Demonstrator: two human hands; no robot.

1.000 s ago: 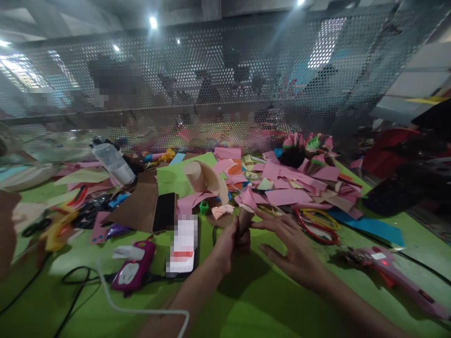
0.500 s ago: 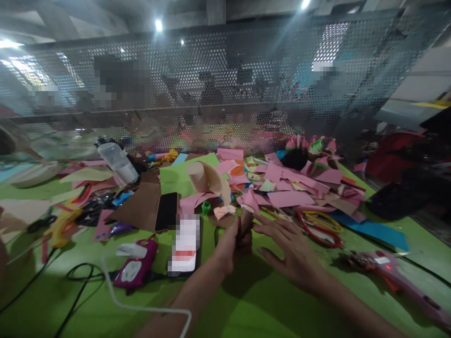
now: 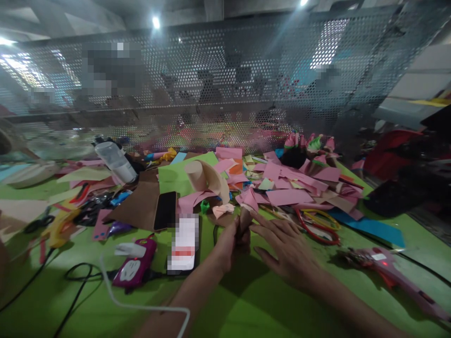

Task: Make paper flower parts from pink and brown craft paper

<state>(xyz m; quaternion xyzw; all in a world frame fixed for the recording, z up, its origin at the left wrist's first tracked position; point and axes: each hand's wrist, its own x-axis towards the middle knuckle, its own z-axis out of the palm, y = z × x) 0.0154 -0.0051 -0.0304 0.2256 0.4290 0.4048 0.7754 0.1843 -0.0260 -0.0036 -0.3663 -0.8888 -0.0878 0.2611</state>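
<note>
The small brown paper cone with a twisted pink paper top (image 3: 245,217) is in our left hand (image 3: 229,248), just above the glossy green tabletop (image 3: 253,305), leaning slightly with its pink end away from us. Our left fingers curl round the brown part, the thumb lying along its side. Our right hand (image 3: 291,251) is beside it, palm down, the fingers stretched and slightly spread, the thumb well apart from them; we cannot tell whether the index fingertip touches the cone.

Just beyond and to the left we see a crumpled pale pink paper scrap (image 3: 223,211) and a small bright green piece (image 3: 205,206), near a rolled tan paper strip (image 3: 196,176). Flat pink paper pieces (image 3: 291,197) lie behind our right hand. To our left are a lit phone (image 3: 183,244), a dark-screened phone (image 3: 166,210) and a magenta device (image 3: 136,267); to our right, a pink glue gun with a red light (image 3: 405,280). Behind everything, we face a perforated grey metal screen (image 3: 214,70).
</note>
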